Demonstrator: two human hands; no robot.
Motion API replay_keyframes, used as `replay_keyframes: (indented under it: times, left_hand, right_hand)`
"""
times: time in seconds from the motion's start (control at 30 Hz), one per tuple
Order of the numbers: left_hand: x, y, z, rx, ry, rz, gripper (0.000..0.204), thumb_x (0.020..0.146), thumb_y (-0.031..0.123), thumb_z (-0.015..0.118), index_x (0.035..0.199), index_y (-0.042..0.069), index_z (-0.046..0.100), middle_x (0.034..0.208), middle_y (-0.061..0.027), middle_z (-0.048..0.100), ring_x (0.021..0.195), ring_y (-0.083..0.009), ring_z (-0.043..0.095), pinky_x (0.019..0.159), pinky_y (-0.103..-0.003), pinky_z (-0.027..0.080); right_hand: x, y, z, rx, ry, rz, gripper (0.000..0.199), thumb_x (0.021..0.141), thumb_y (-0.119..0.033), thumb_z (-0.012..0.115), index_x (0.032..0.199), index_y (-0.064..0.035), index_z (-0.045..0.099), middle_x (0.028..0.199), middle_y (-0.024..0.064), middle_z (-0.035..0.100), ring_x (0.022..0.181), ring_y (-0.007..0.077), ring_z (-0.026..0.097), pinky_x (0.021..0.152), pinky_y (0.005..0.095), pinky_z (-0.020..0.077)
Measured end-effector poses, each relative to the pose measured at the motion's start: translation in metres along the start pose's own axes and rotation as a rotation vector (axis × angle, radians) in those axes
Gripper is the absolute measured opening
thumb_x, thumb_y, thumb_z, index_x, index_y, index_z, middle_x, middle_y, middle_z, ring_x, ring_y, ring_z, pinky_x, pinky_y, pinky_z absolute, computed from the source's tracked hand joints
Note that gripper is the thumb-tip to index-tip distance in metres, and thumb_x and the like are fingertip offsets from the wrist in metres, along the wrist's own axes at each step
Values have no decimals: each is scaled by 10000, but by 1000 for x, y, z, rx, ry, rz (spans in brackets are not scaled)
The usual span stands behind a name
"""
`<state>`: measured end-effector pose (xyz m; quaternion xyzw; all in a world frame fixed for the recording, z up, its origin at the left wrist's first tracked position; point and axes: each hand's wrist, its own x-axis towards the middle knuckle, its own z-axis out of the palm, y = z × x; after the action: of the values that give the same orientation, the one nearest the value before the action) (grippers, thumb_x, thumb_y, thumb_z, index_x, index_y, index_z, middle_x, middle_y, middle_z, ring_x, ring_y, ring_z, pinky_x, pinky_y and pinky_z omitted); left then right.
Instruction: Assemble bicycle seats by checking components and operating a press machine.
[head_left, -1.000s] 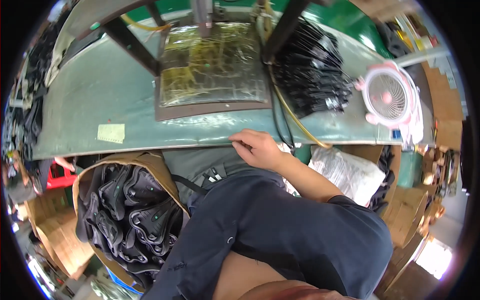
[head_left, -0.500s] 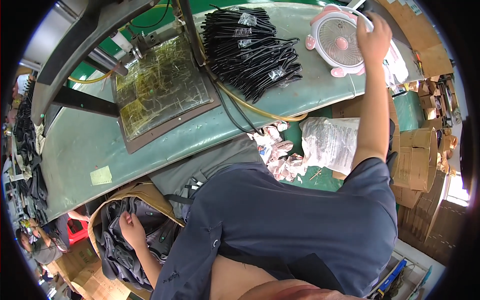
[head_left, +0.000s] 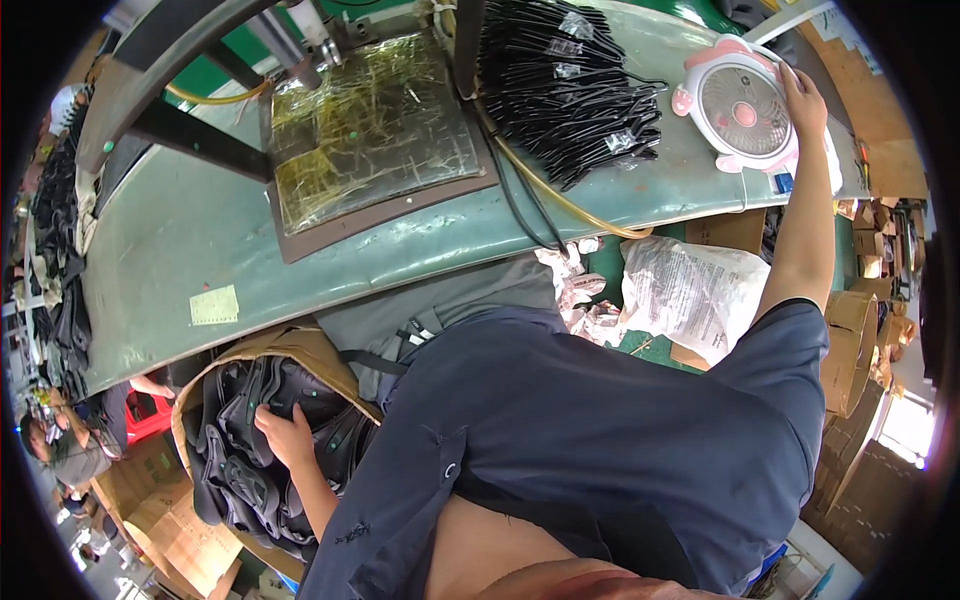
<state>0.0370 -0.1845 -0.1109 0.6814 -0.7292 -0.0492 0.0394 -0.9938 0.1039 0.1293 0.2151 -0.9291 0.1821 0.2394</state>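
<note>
From the head view, the left hand (head_left: 287, 437) sits at about eight o'clock, sunk into an open brown carton (head_left: 318, 350) beside the person's knee. Its fingers rest spread over a stack of dark moulded pieces (head_left: 240, 470); whether they have closed on one piece I cannot tell, since the fisheye rim blurs that corner. The carton stands low and close to the body, so stock can be reached without leaning away from the bench.

The right hand (head_left: 808, 100) is far off at two o'clock, arm stretched full length, fingers curled over the right rim of a small pink desk fan (head_left: 742, 108). The fan stands upright at the end of the green worktable (head_left: 160, 260), its grille turned toward the person's seat, which probably explains the grip on its edge: that is the easiest place to steady or turn it.

At twelve o'clock a transparent-covered yellowish mat on a brown board (head_left: 375, 150) lies beneath a machine frame, central to the seat. Just beside it, at one o'clock, a heap of black cable-like strips (head_left: 565, 85) is piled near the fan. A crumpled clear plastic bag (head_left: 690, 290) hangs below the table edge.
</note>
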Motion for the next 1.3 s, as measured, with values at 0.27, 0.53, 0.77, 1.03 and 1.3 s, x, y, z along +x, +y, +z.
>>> replay_keyframes:
  times: [0.27,0.53,0.77,1.03,1.3]
  left_hand:
    - [15,-10,-26,-59,-45,-95,864,773,158,886,1521,51,467,1383,-297,609,1283,-506,595,1058,-520,517]
    - [48,83,-232,-7,101,-168,643,731,237,864,1279,29,601,1061,-204,733,997,-355,722,922,-431,552]
    - [124,164,-252,-1216,1,-54,599,905,153,797,1422,-36,562,1177,-111,703,975,-211,716,839,-320,591]
    - [94,269,-50,-1620,-127,-409,436,1023,224,728,1280,-28,481,1084,-168,695,852,-266,747,687,-366,651]
    - [131,234,-65,-678,216,321,1001,870,412,905,1528,-116,365,1403,-270,512,1205,-351,645,993,-456,559]
  right_hand:
    - [-140,-215,3,249,-471,-870,613,817,27,571,1420,-55,644,1446,195,653,1335,406,608,1093,453,513]
    - [-177,-262,20,-14,-637,-877,808,738,154,584,1492,-134,546,1283,194,603,1140,488,623,949,535,520]
    - [-167,-272,-5,217,-566,-864,647,697,177,562,1309,-23,624,1202,185,600,1131,444,617,984,465,510]
    - [-187,-224,-10,516,-339,-416,446,924,85,700,1351,-27,635,1145,75,678,997,142,642,935,303,529]
    - [-324,-332,-10,1021,-683,-278,570,828,101,796,1366,-6,641,911,-53,481,774,55,421,711,192,376]
